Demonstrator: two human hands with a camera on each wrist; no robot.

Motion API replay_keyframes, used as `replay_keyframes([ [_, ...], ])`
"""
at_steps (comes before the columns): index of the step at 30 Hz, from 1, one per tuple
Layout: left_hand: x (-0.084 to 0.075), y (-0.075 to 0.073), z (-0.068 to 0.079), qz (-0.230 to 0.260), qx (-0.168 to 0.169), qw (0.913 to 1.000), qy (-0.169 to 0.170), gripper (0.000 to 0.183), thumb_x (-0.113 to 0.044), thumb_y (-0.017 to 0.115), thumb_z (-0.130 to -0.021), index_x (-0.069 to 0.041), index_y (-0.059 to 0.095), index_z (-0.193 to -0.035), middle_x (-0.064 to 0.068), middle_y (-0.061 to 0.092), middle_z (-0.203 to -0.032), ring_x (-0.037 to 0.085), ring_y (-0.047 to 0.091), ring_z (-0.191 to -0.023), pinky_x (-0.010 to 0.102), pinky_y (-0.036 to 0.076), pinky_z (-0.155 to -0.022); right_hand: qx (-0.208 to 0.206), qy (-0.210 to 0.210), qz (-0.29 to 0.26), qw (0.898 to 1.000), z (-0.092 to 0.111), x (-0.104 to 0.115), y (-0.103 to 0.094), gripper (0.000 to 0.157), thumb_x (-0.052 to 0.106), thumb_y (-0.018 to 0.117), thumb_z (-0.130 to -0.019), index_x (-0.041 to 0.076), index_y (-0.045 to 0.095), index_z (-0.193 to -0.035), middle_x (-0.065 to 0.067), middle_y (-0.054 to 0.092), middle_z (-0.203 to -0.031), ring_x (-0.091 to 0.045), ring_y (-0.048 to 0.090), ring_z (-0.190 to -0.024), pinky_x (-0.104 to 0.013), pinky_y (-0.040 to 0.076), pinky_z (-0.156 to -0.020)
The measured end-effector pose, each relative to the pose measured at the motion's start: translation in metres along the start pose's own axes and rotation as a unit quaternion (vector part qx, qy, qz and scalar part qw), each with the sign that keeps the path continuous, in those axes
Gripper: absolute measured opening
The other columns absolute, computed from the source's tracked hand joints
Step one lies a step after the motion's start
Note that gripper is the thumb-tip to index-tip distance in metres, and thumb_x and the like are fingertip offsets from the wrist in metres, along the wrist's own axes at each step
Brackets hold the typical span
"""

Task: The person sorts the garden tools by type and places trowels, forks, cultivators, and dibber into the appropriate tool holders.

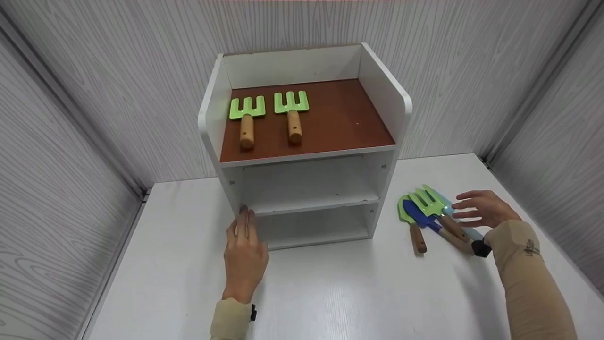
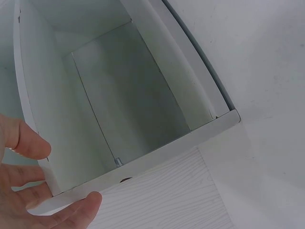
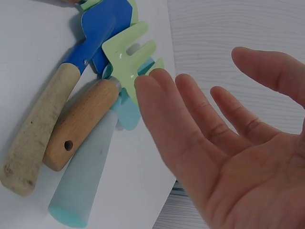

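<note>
My left hand point(image 1: 245, 257) holds the front left edge of a white shelf unit point(image 1: 306, 210). In the left wrist view the thumb point(image 2: 33, 143) lies against a shelf board and a finger reaches round the outer side panel point(image 2: 143, 160). My right hand point(image 1: 486, 208), fingers spread and holding nothing, hovers beside a pile of garden hand tools. That pile has a green hand fork point(image 1: 427, 203) on top, a blue trowel point(image 1: 415, 212), a green trowel point(image 1: 405, 210) and a pale blue tool point(image 3: 88, 167), its head partly hidden.
Two green hand forks with wooden handles, the left fork point(image 1: 247, 123) and the right fork point(image 1: 292, 118), lie side by side on the unit's brown top board point(image 1: 339, 113). Grey wood-grain panels point(image 1: 118, 71) enclose the white table point(image 1: 330, 293).
</note>
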State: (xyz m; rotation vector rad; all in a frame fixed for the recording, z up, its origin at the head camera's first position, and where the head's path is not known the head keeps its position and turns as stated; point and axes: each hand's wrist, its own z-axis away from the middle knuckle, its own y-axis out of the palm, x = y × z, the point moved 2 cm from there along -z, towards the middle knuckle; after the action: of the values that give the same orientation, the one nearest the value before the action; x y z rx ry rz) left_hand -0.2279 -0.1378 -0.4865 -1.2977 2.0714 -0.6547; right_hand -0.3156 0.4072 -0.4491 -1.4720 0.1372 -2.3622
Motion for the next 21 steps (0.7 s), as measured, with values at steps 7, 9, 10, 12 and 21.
replay_keyframes([
  [7,0.001,0.000,0.000,0.001,-0.001,1.0000,-0.002,0.066,0.007,0.071,-0.081,0.017,0.045,-0.141,0.030,0.044,-0.147,0.051,0.053,-0.117,0.050,0.057,-0.085,0.000,0.010,0.010,1.000,0.000,-0.007,-0.002,0.059,0.014,0.054,-0.103,-0.012,0.027,-0.149,-0.007,0.063,-0.118,-0.020,0.065,-0.105,-0.049,0.051,-0.100],
  [9,0.001,0.000,0.000,-0.001,-0.003,1.0000,-0.001,0.065,0.007,0.069,-0.081,0.017,0.045,-0.141,0.030,0.044,-0.146,0.050,0.053,-0.116,0.050,0.057,-0.084,0.001,0.009,0.011,1.000,0.000,-0.007,-0.001,0.060,0.014,0.054,-0.103,-0.013,0.025,-0.149,-0.009,0.061,-0.122,-0.019,0.065,-0.106,-0.049,0.050,-0.100],
  [10,0.001,0.000,0.000,-0.002,-0.003,1.0000,-0.001,0.064,0.006,0.069,-0.082,0.016,0.045,-0.141,0.030,0.044,-0.146,0.050,0.053,-0.116,0.050,0.057,-0.085,0.001,0.010,0.012,1.000,0.000,-0.008,-0.001,0.061,0.014,0.054,-0.103,-0.013,0.024,-0.150,-0.010,0.061,-0.123,-0.020,0.064,-0.106,-0.049,0.050,-0.100],
  [12,0.001,0.000,0.000,-0.002,0.001,1.0000,-0.004,0.065,0.005,0.070,-0.082,0.016,0.045,-0.141,0.030,0.044,-0.147,0.050,0.053,-0.117,0.050,0.057,-0.085,0.002,0.011,0.015,1.000,0.000,-0.008,-0.001,0.063,0.014,0.053,-0.104,-0.014,0.022,-0.151,-0.011,0.060,-0.124,-0.021,0.063,-0.108,-0.051,0.049,-0.101],
  [21,0.001,0.000,0.001,-0.006,0.014,0.9998,-0.010,0.069,0.003,0.074,-0.081,0.016,0.044,-0.142,0.029,0.044,-0.148,0.049,0.053,-0.117,0.050,0.056,-0.089,-0.001,0.020,0.030,0.999,-0.001,-0.015,0.000,0.062,0.014,0.052,-0.103,-0.017,0.023,-0.149,-0.012,0.060,-0.122,-0.026,0.063,-0.111,-0.053,0.049,-0.101],
])
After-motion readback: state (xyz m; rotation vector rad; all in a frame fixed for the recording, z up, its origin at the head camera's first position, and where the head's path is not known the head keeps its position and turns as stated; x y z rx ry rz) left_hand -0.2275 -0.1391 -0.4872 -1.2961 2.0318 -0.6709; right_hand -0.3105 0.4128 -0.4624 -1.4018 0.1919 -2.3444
